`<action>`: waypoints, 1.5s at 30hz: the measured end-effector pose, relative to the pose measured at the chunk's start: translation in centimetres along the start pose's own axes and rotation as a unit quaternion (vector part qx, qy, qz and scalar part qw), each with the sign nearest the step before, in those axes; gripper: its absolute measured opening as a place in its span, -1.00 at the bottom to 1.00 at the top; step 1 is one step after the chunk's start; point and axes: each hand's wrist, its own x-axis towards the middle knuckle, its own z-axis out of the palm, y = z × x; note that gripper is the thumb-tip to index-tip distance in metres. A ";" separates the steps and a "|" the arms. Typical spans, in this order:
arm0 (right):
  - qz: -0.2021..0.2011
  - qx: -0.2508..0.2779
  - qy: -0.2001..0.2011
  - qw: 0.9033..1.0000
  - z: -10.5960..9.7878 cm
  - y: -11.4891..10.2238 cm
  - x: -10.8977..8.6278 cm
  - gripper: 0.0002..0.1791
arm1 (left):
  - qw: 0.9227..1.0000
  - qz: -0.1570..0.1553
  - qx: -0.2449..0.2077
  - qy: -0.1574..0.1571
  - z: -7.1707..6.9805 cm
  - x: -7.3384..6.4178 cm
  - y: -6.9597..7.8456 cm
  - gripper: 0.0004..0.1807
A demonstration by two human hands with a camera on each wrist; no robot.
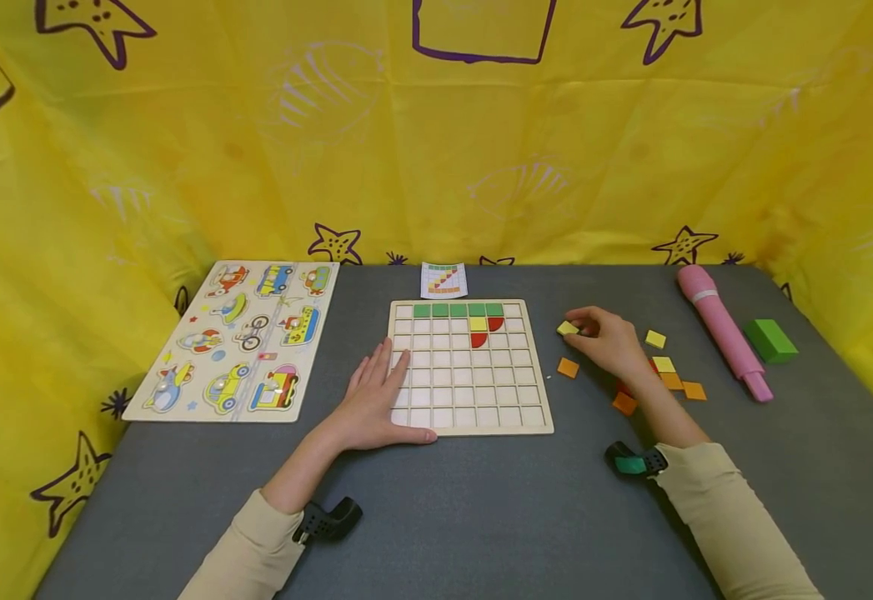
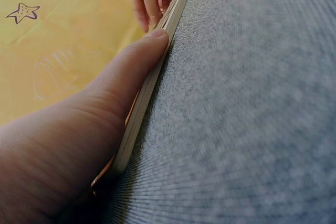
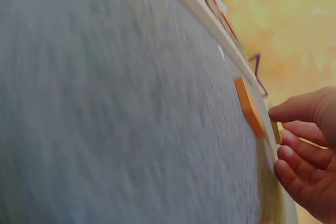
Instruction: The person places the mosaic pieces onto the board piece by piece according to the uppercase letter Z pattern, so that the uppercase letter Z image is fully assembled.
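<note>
A wooden grid board [image 1: 472,435] lies in the middle of the table. Green square tiles [image 1: 459,310] fill part of its top row, with a yellow tile [image 1: 477,324] and two red quarter-round tiles [image 1: 479,340] below them. My left hand [image 1: 368,408] rests on the board's lower left corner, fingers spread on its left side and thumb [image 2: 142,56] along the front edge. To the right of the board, my right hand [image 1: 607,340] pinches a yellow square tile [image 1: 567,328] between thumb and fingers. An orange tile [image 1: 568,367] lies just in front of that hand, also seen in the right wrist view.
Behind the board stands a small pattern card [image 1: 444,281]. A vehicle puzzle board [image 1: 207,333] lies at the left. Loose yellow and orange tiles [image 1: 694,391] lie around the right forearm. Farther right are a pink microphone-shaped object [image 1: 724,333] and a green block [image 1: 770,341].
</note>
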 end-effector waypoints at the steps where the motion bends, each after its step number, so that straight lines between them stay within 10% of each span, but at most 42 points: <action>1: 0.001 0.007 -0.005 1.000 0.2 -0.3 0.0 -0.61 | 1.000 0.000 0.001 0.000 0.0 0.0 0.0 0.37; 25: -0.104 0.078 -0.100 0.986 6.8 -9.4 2.0 -0.67 | 1.000 -0.002 0.001 -0.001 -0.1 0.0 0.0 0.36; 45: -0.128 0.083 -0.104 0.983 8.3 -9.9 2.3 -0.71 | 1.000 -0.004 -0.002 -0.007 -0.2 -0.1 0.2 0.36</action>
